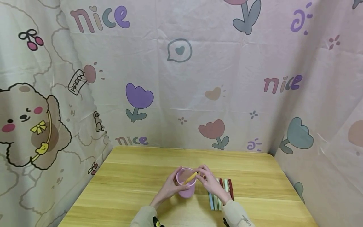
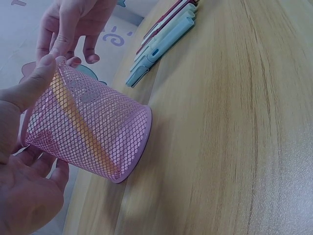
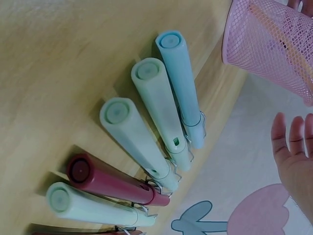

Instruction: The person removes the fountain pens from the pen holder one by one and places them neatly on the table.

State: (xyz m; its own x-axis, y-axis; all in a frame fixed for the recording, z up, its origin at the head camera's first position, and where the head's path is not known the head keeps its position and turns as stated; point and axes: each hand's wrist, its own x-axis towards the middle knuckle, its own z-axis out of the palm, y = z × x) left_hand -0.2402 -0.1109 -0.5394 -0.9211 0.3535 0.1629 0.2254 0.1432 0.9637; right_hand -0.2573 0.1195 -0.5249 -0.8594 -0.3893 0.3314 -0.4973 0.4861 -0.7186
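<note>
A pink mesh pen cup [image 1: 186, 191] stands on the table, tilted in the left wrist view only because of the camera's angle. My left hand [image 1: 171, 188] grips it round the side near the rim, thumb in front and fingers behind. Over the rim, my right hand [image 1: 210, 182] pinches the upper end of a yellow pen [image 1: 190, 178]. Through the mesh, the pen [image 2: 80, 122] slants down inside the cup, its lower end close to the base. To the right lies a row of capped pens: a light blue pen [image 3: 182, 83], pale green pens [image 3: 155, 95] and dark red pens [image 3: 115, 182].
The wooden table [image 1: 124, 176] carries the cup and the pen row, which lies partly under my right forearm in the head view. A printed cloth [image 1: 181, 94] hangs behind the table and along both sides.
</note>
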